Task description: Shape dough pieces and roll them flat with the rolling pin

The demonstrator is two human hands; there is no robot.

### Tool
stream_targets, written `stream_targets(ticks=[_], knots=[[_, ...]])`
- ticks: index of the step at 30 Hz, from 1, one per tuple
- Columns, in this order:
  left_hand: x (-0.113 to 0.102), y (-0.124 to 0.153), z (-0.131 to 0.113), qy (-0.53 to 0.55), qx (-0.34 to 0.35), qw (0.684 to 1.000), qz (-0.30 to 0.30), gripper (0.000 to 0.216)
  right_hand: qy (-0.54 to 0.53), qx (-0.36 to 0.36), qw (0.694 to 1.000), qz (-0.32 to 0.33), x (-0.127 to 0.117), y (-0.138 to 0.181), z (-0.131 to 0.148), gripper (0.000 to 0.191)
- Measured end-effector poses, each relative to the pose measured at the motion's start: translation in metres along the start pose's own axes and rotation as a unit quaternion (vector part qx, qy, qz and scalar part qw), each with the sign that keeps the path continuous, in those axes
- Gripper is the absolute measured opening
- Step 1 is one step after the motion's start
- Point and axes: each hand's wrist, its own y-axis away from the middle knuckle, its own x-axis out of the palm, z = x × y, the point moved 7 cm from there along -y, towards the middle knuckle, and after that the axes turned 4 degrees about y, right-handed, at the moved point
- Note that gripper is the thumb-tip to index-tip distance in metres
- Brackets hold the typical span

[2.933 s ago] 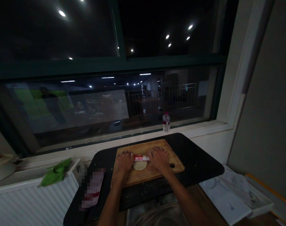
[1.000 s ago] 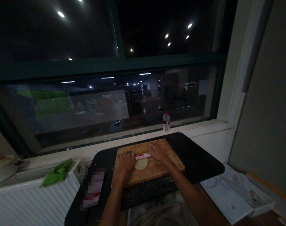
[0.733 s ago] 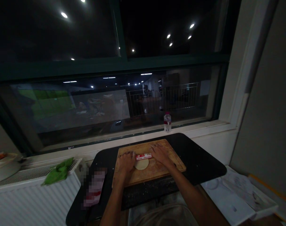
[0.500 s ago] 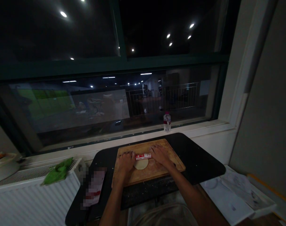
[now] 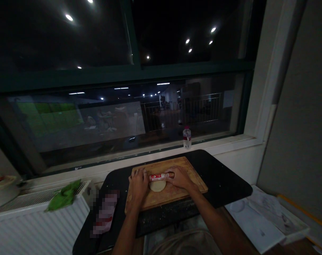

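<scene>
A small round disc of pale dough lies on a wooden cutting board. Across its far edge rests a red-and-white cylinder, lying left to right like a rolling pin. My left hand lies on the cylinder's left end with its fingers spread over it. My right hand has its fingers curled round the right end. The board sits on a black table below a window.
A small plastic bottle stands on the window sill behind the board. A blurred red-and-white packet lies at the table's left edge. A green cloth lies on the radiator to the left. Papers lie at the lower right.
The cylinder has rolled slightly away from me over the dough. My right hand has gone from lying flat on it to curling round its end.
</scene>
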Motion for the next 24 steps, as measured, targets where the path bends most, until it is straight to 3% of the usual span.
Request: stream_targets(ticks=[3, 7, 13, 16, 19, 24], knots=[[-0.009, -0.001, 0.015, 0.05, -0.067, 0.995, -0.062, 0.046, -0.031, 0.046, 0.998, -0.021, 0.001, -0.005, -0.008, 0.031], [-0.004, -0.004, 0.022, 0.085, -0.083, 0.992, -0.047, 0.037, -0.049, 0.064, 0.996, -0.031, 0.004, -0.009, -0.015, 0.029], [0.011, -0.006, 0.03, 0.173, -0.083, 0.981, -0.03, 0.035, -0.008, 0.012, 1.0, 0.0, 0.007, -0.004, -0.008, 0.035], [0.012, -0.005, 0.038, 0.223, -0.1, 0.967, -0.071, 0.039, 0.004, 0.005, 1.0, 0.009, 0.008, -0.003, -0.005, 0.039], [0.011, -0.004, 0.05, 0.264, -0.132, 0.947, -0.125, 0.044, -0.02, 0.007, 1.0, -0.023, 0.005, -0.004, -0.006, 0.04], [0.012, -0.007, 0.061, 0.287, -0.132, 0.936, -0.159, 0.046, -0.06, -0.039, 0.996, -0.046, 0.006, -0.002, -0.006, 0.044]])
